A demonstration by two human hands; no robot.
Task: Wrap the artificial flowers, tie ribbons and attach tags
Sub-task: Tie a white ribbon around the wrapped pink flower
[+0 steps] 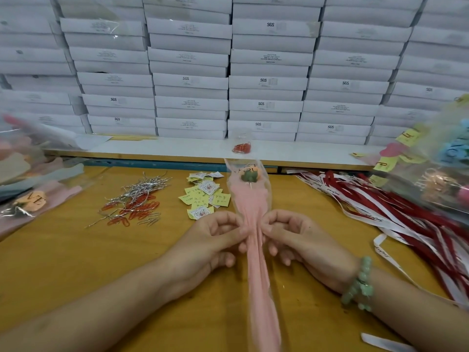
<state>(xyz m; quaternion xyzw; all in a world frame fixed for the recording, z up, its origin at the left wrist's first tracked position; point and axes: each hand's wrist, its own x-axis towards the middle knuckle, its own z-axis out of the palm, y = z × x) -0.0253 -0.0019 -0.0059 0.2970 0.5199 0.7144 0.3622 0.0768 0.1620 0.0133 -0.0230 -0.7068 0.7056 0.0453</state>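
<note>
Nearest me, the tail of the pink wrap (261, 301) runs off the near edge of the yellow table (63, 262), with a loose white ribbon end (388, 344) lying to its right. My right wrist carries a green bead bracelet (360, 283). Just beyond, my left hand (215, 240) and right hand (297, 237) meet at the wrap's gathered waist: both have curled fingers, and each thumb and forefinger pinches the pleated paper from its own side, so the wrapped stem passes between the two sets of fingertips, the left fingers (242, 233) touching its left edge. Whether anything else is held in the pinch I cannot tell. Past my fingers the wrap widens into a clear sleeve, in which the flower head (250, 175) points away from me. To the left of it lie yellow and white tags (205, 196); further left, red paper clips (134, 212) mixed with silver wire ties (142, 186). To the right, red and white ribbons (406, 212) fan across the table. Blurred wrapped flowers lie at the far left (28, 189) and far right (444, 158). Beyond the table, a white shelf (177, 148) bears a small bag of red clips (241, 147), and stacked white boxes (190, 80) fill the background.
</note>
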